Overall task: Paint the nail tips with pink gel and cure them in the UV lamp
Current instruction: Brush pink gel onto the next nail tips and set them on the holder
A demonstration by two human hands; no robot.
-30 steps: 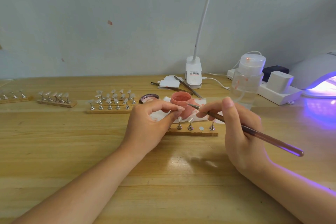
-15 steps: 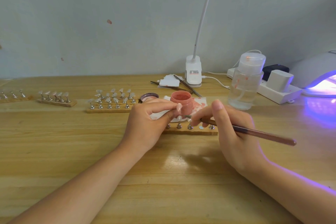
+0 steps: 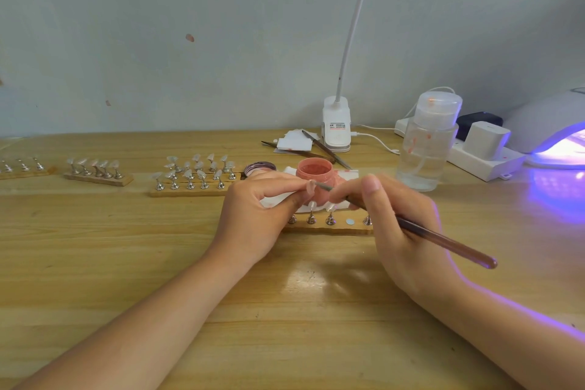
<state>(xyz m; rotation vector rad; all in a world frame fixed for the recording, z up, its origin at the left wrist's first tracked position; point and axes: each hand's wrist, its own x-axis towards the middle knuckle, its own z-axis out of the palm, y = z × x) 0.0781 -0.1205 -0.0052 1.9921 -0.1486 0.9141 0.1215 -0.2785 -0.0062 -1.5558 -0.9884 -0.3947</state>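
Observation:
My left hand (image 3: 256, 218) pinches a small nail tip (image 3: 310, 187) on its metal stand between thumb and forefinger. In my right hand (image 3: 399, 225) I grip a long brown brush (image 3: 443, 241) like a pen, and its bristle end touches that nail tip. Just behind stands the open jar of pink gel (image 3: 316, 179) on a white wipe. Below the hands lies a wooden holder strip (image 3: 332, 226) with several metal stands, some bearing nail tips. The UV lamp (image 3: 550, 136) glows violet at the far right.
More wooden strips with clear nail tips (image 3: 193, 177) (image 3: 98, 172) line the table's left. The jar lid (image 3: 260, 168) lies by the jar. A clear pump bottle (image 3: 427, 142), a power strip (image 3: 481, 155), a clip lamp base (image 3: 337, 127) and tools on white pads (image 3: 297, 142) stand behind.
My right hand dipped down towards the holder strip, then came back up and brought the brush tip onto the nail tip held by my left hand.

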